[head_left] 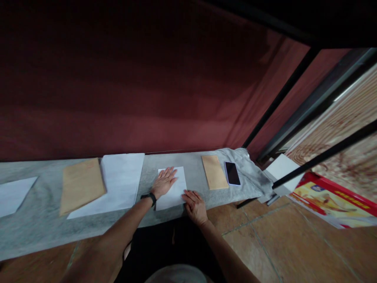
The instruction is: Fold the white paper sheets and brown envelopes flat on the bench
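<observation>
A white sheet of paper (pixel 173 194), small enough to look folded, lies on the grey cloth-covered table in front of me. My left hand (pixel 165 181) rests flat on its upper part, fingers stretched out, with a dark band on the wrist. At the sheet's lower right edge, my right hand (pixel 194 205) presses down with its fingers extended. Left of the sheet is a stack of larger white paper (pixel 122 182), partly covered by a brown envelope (pixel 82 182). To the right lies a smaller brown envelope (pixel 215 173).
A phone (pixel 232 173) lies near the right end of the grey tablecloth (pixel 35 232). Another white sheet (pixel 14 194) is at the far left. A dark red wall stands behind the table. Black metal bars and a red-and-yellow printed box (pixel 332 200) are on the right.
</observation>
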Action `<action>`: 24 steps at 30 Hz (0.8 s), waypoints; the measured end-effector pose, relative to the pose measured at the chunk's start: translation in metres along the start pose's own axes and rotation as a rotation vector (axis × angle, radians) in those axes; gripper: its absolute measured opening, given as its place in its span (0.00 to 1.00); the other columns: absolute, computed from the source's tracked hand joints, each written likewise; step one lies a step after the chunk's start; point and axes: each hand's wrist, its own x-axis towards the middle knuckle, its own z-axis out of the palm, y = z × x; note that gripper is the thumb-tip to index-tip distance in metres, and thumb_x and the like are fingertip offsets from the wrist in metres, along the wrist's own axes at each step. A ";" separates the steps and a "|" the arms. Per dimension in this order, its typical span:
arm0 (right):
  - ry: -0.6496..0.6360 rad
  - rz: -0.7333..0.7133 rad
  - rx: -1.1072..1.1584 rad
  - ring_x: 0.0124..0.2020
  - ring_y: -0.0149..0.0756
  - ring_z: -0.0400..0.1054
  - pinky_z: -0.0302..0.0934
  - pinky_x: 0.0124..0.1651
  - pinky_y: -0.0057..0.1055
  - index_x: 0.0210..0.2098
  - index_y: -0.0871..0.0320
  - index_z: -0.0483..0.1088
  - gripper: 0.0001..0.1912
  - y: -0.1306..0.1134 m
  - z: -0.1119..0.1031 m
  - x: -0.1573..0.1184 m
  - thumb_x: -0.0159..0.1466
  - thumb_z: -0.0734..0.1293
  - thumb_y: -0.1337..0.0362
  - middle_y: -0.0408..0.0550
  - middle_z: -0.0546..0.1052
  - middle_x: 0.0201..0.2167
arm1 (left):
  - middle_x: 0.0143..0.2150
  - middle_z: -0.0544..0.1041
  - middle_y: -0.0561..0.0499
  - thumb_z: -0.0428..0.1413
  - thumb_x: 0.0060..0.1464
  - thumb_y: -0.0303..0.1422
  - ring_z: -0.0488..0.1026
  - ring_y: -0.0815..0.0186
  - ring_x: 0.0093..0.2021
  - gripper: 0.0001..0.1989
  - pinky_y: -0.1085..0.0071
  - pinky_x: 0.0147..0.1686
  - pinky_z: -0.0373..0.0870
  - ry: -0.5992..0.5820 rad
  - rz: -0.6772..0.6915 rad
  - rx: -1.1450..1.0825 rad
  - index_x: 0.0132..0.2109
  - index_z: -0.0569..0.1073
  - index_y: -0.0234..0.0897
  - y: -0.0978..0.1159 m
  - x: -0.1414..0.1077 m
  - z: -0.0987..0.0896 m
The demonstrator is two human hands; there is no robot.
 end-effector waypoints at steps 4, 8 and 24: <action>0.000 0.004 0.004 0.64 0.38 0.65 0.54 0.69 0.44 0.59 0.52 0.72 0.26 -0.001 -0.001 0.001 0.63 0.62 0.72 0.47 0.72 0.63 | 0.74 0.58 0.46 0.40 0.68 0.44 0.48 0.54 0.75 0.28 0.48 0.72 0.40 -0.021 0.048 0.011 0.71 0.59 0.43 0.011 0.008 0.005; -0.005 0.001 -0.002 0.63 0.38 0.65 0.54 0.69 0.44 0.60 0.51 0.72 0.27 -0.001 -0.002 0.002 0.63 0.62 0.72 0.47 0.72 0.62 | 0.74 0.58 0.48 0.41 0.68 0.43 0.49 0.56 0.75 0.28 0.49 0.72 0.42 -0.063 0.143 -0.018 0.71 0.59 0.45 0.032 0.016 0.014; 0.001 0.023 0.048 0.64 0.37 0.65 0.53 0.70 0.44 0.58 0.53 0.73 0.24 0.004 0.003 -0.001 0.65 0.61 0.72 0.46 0.73 0.62 | 0.74 0.58 0.49 0.49 0.66 0.48 0.52 0.60 0.74 0.30 0.56 0.72 0.48 -0.149 0.256 -0.208 0.71 0.59 0.48 0.008 -0.129 -0.019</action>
